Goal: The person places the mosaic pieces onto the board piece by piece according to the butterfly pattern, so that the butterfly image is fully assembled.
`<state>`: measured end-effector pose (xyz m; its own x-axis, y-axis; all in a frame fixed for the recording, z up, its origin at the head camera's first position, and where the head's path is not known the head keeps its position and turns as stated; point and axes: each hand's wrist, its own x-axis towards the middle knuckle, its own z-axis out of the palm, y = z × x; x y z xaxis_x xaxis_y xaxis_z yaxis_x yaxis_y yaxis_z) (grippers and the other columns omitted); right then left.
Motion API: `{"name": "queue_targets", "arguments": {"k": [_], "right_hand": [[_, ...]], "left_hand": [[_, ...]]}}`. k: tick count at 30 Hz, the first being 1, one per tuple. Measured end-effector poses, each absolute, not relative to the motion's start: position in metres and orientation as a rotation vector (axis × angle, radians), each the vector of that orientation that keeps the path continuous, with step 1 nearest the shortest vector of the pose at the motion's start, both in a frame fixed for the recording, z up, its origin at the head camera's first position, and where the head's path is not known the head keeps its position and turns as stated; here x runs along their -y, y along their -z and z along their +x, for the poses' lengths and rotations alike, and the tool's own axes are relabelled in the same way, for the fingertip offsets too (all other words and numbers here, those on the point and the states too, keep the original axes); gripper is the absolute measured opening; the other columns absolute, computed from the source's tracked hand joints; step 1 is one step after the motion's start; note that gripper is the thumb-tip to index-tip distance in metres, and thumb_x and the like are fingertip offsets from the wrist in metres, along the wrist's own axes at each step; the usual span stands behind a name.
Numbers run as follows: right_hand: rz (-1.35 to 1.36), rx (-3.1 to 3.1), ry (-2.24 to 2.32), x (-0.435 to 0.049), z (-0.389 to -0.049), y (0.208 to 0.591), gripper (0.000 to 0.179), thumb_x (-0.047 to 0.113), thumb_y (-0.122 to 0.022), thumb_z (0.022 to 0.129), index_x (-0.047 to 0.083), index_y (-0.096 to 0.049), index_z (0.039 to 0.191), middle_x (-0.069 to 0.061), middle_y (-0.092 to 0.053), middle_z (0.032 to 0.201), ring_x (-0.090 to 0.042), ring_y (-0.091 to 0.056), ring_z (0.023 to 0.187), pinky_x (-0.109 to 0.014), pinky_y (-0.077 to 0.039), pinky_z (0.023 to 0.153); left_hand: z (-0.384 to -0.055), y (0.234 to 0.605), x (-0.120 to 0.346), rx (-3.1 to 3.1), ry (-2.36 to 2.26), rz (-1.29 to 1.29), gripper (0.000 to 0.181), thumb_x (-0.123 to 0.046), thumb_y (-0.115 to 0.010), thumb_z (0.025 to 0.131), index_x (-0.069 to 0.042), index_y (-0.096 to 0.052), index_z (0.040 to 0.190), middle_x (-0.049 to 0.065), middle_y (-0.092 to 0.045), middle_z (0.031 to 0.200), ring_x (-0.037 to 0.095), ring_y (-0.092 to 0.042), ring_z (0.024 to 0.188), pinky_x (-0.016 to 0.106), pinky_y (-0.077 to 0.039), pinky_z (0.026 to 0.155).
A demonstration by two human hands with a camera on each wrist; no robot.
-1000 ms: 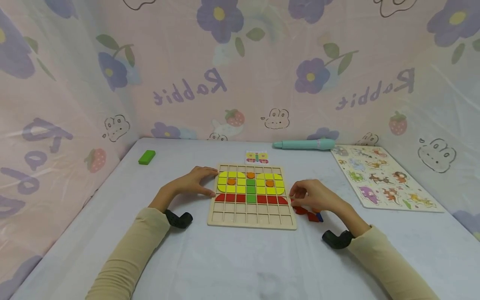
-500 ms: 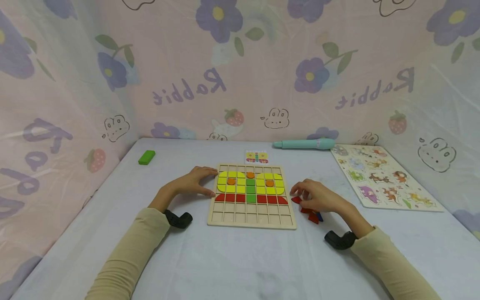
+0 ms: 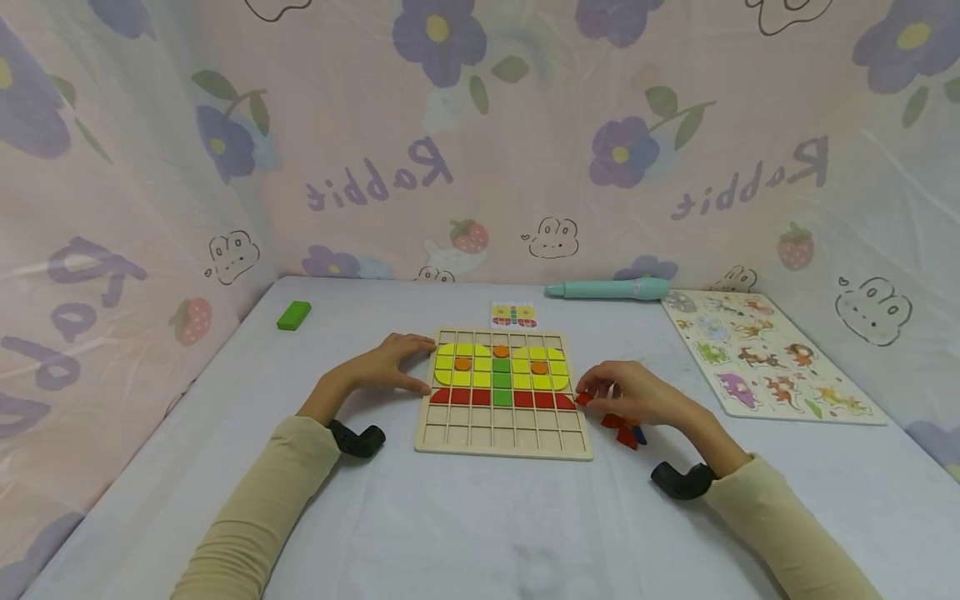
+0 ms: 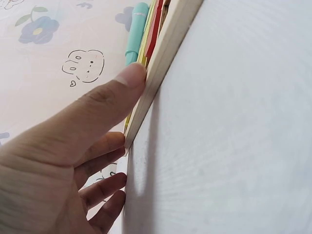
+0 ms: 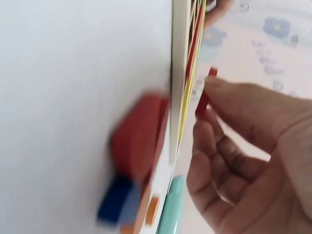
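A wooden grid board [image 3: 502, 440] lies mid-table, filled with yellow, orange, green and red flat tiles forming a butterfly-like pattern. Its near rows hold no tiles. My left hand [image 3: 384, 364] rests at the board's left edge; in the left wrist view the thumb [image 4: 131, 77] and a fingertip touch the wooden rim. Between right thumb and fingers, my right hand [image 3: 633, 392] pinches a small red tile [image 5: 203, 103], just off the board's right edge. Below that hand lie loose red tiles [image 3: 627, 437] with a blue piece [image 3: 639, 434], partly overlapped; orange pieces [image 5: 152, 210] show in the right wrist view.
Behind the board lies a small butterfly picture card [image 3: 513, 314]. A teal pen-shaped object [image 3: 607, 289] stretches along the back edge. An animal puzzle board [image 3: 772, 358] takes up the right side, and a green block [image 3: 294, 315] sits far left.
My right hand first draws back slightly from the board, uncovering red tiles, then returns left with one red tile lifted from beside the board. My left hand stays put.
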<state>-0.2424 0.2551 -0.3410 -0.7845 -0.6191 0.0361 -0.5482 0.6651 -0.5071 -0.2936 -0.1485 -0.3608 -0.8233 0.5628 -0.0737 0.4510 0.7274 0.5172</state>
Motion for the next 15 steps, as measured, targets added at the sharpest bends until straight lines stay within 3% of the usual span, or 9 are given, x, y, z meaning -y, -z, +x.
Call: {"name": "queue_targets", "arguments": {"k": [6,15], "right_hand": [[-1.125,-2.626,0.768,-0.239,-0.235,0.339,0.022,0.013,-0.07,0.084,0.011,-0.067,0.105,0.003,-0.064,0.1,-0.009,-0.054,0.081,-0.025,-0.051,0.07],[-1.184,-2.596,0.776,-0.235,-0.234,0.343,0.026,0.012,-0.07,0.082,0.011,-0.065,0.108,0.004,-0.063,0.096,-0.013,-0.056,0.082,-0.025,-0.051,0.07]], "left_hand": [[-0.293,0.36,0.148,-2.702,-0.725,0.789,0.078,-0.04,-0.073,0.078,-0.011,-0.039,0.142,0.007,-0.032,0.149,0.03,-0.017,0.139,0.052,-0.015,0.112],[-0.293,0.36,0.149,-2.708,-0.713,0.8,0.078,-0.039,-0.073,0.078,-0.01,-0.04,0.142,0.008,-0.033,0.149,0.03,-0.018,0.138,0.052,-0.015,0.112]]}}
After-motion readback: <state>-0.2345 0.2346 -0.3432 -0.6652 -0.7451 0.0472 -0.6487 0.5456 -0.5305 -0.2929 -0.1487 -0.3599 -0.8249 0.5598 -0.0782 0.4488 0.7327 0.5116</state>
